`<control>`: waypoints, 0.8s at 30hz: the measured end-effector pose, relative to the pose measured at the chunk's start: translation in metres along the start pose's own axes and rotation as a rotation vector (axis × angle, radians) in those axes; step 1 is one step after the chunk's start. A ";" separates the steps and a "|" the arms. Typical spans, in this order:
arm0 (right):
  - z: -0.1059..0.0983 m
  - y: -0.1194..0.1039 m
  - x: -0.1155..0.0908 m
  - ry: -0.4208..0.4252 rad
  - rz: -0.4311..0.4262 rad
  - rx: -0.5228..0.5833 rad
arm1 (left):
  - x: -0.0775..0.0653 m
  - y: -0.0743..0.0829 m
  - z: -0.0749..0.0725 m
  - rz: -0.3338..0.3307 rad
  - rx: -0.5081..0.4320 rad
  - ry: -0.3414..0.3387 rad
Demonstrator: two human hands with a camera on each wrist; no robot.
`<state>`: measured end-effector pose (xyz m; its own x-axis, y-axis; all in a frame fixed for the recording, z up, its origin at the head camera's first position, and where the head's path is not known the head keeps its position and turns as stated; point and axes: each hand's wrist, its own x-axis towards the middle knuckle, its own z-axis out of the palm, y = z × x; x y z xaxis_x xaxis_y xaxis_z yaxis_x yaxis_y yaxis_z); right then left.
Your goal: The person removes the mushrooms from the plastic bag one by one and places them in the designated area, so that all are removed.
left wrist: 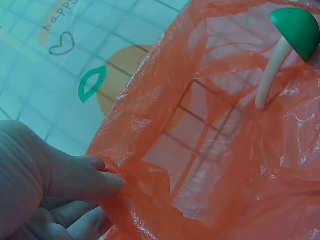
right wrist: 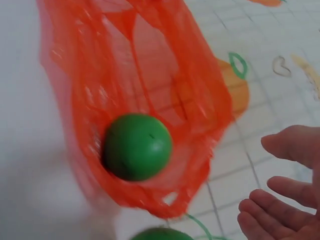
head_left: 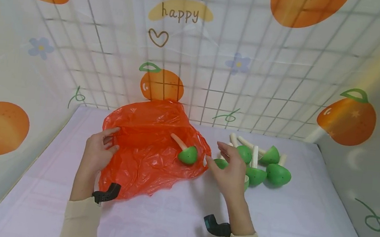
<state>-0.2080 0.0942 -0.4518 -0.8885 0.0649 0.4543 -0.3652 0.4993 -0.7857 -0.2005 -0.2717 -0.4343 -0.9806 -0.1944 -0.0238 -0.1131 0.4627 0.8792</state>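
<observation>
A red plastic bag (head_left: 135, 170) lies spread on the table with its mouth held up. At the bag's left edge my left hand (head_left: 97, 156) pinches the thin plastic between thumb and fingers, plain in the left wrist view. Inside the bag, toward its right side, is a mushroom-shaped toy (head_left: 188, 155) with a green cap and a pale stem. My right hand (head_left: 232, 173) holds nothing; its fingers are spread apart just off the bag's right rim. In the right wrist view, the green cap (right wrist: 137, 147) faces the camera within the bag.
Several more green-capped mushroom toys (head_left: 278, 175) are heaped on the white table (head_left: 289, 229) right of the bag, partly behind my right hand. A wire grid behind a printed cloth (head_left: 220, 98) stands at the back, with cloth walls on both sides.
</observation>
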 end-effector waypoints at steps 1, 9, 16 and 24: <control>0.004 -0.001 -0.001 -0.014 0.001 -0.010 | 0.000 0.000 0.000 0.001 0.001 -0.001; 0.035 0.003 -0.002 -0.100 -0.047 -0.055 | 0.002 -0.002 -0.001 0.010 -0.004 -0.004; 0.054 0.005 0.003 -0.144 -0.058 -0.117 | 0.001 -0.001 -0.001 -0.006 0.002 0.012; 0.071 0.009 0.005 -0.172 0.046 -0.166 | 0.001 -0.002 -0.001 -0.010 -0.009 0.007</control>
<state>-0.2353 0.0377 -0.4871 -0.9424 -0.0500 0.3307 -0.2854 0.6356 -0.7173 -0.2015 -0.2738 -0.4353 -0.9784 -0.2048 -0.0296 -0.1215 0.4530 0.8832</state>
